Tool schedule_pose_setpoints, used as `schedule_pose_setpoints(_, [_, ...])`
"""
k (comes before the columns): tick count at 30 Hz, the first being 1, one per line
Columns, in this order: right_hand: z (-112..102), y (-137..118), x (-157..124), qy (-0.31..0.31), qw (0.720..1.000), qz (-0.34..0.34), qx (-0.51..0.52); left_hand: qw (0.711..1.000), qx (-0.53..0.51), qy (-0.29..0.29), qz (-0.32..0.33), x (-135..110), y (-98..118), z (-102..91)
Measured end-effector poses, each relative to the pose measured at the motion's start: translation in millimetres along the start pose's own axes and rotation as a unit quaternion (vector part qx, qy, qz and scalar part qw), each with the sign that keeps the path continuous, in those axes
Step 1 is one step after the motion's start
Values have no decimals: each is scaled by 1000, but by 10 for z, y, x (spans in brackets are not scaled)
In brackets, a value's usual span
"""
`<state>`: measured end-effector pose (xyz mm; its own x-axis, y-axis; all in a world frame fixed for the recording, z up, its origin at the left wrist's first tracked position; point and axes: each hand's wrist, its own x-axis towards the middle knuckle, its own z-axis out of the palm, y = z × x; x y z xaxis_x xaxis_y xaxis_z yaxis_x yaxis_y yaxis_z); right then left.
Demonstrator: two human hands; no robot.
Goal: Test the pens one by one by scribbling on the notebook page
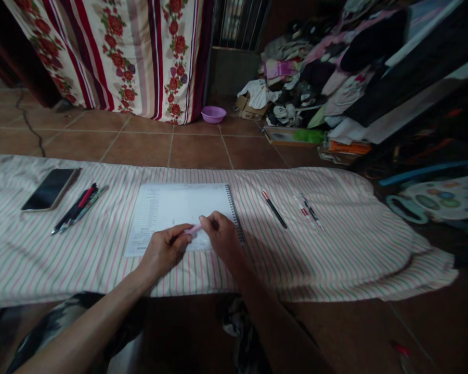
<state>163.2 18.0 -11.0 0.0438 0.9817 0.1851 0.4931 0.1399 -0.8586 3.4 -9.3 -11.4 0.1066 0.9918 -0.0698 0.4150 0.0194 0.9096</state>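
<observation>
A slim pink pen-like stick (195,228) spans the gap between my two hands, over the lower part of a spiral-bound notebook (195,200). My left hand (167,250) pinches its left end between thumb and fingers. At the other end, the thumb and curled fingers of my right hand (221,235) are closed on it. Both ends are hidden in my fingers. The notebook lies open, its coil on the right; the page is mostly white, with faint marks and a printed column at left. A dark pen (275,209) lies to the right of the notebook.
Two thin pens (312,212) lie farther right on the striped cloth (354,259). To the left are a bundle of pens (78,209) and a phone (51,190). Beyond are a floral curtain (140,57), a purple basin (213,114) and a clothes pile (296,72).
</observation>
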Motion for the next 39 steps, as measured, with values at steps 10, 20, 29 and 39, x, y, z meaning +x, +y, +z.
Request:
schedule_pose_setpoints(10, [-39, 10, 3, -59, 973, 66, 214, 999, -40, 4, -16, 12, 79, -16])
schedule_pose_setpoints(20, [10, -10, -7, -36, 968, 97, 228, 999, 6, 25, 18, -23, 105, -9])
schedule_pose_setpoints(29, [36, -6, 5, -55, 953, 111, 275, 988, 128, 39, 72, -10, 126, -21])
schedule_pose_setpoints(39, [48, -116, -7, -29, 959, 120, 254, 973, 198, 58, 104, -39, 86, -10])
